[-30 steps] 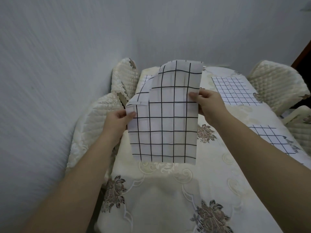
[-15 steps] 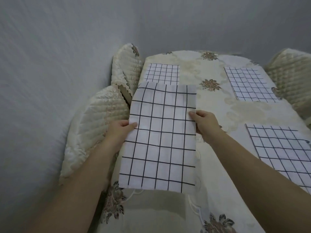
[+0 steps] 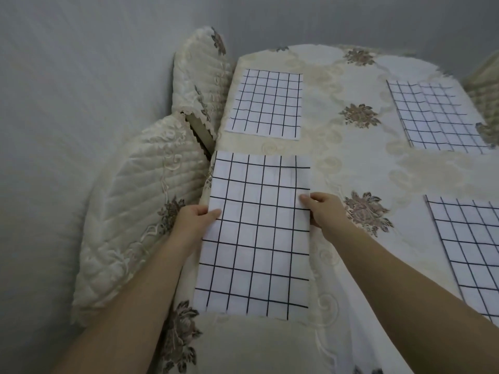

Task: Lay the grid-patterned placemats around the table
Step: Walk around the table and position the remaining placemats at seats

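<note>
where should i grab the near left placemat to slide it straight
By its two long edges, about midway, one hand from each side, thumb on top. The placemat is a thin, flat sheet, so a single-corner grip would probably let it fold. The left hand and right hand pinch it there.

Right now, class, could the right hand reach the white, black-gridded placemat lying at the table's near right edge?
Probably yes: only flowered cream tablecloth lies between the right hand and that placemat, though it pinches another placemat.
</note>
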### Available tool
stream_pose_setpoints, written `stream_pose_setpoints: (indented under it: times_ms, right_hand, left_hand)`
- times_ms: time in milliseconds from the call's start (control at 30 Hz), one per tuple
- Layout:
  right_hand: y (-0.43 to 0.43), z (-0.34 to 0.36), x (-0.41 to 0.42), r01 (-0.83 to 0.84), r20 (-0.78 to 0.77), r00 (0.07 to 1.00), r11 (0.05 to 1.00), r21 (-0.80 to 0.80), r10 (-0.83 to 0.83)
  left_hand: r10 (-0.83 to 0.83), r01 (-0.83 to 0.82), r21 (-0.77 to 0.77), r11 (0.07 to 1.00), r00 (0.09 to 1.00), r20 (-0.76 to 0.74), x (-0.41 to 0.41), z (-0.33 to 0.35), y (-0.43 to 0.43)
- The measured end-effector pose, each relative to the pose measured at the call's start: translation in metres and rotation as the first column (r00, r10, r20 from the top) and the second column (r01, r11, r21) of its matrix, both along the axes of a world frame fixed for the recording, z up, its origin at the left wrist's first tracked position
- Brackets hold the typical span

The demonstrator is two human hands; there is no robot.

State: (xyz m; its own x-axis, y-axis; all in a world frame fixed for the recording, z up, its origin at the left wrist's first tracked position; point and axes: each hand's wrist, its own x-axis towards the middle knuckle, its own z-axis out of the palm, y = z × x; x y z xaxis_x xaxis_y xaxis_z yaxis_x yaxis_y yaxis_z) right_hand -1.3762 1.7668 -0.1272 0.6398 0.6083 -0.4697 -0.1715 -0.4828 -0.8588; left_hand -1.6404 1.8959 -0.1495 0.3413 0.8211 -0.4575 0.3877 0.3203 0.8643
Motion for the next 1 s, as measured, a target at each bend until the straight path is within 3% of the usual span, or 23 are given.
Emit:
stream_pose_setpoints:
  times_ms: [333,533,700,833,933,1000]
  right_hand:
    - [0.029,-0.014,0.001,0.026,0.148,0.989,0.992,-0.124,-0.007]
    - [0.035,-0.015,-0.002,0.041,0.216,0.976,0.986,-0.160,-0.006]
    - [0.019,-0.007,-0.008,0.012,0.279,0.960,0.983,-0.181,0.039]
    - [-0.005,-0.002,-0.024,-0.091,0.380,0.909,0.971,-0.222,0.172]
    - [-0.031,-0.003,-0.042,-0.265,0.513,0.765,0.917,-0.299,0.389]
    - [-0.053,-0.010,-0.056,-0.355,0.538,0.673,0.860,-0.365,0.507]
  left_hand:
    - [0.006,-0.004,0.043,0.999,0.999,-0.051,0.018,0.011,0.008]
    - [0.105,-0.103,0.041,0.994,0.993,-0.052,0.014,0.007,0.011]
    - [0.133,-0.120,0.136,0.983,0.987,-0.091,0.005,0.006,0.010]
    - [0.051,-0.010,0.242,0.970,0.985,-0.165,0.006,0.011,-0.006]
    - [-0.072,0.166,0.324,0.931,0.957,-0.282,0.001,0.015,-0.026]
    - [-0.205,0.361,0.382,0.850,0.897,-0.392,-0.004,0.016,-0.043]
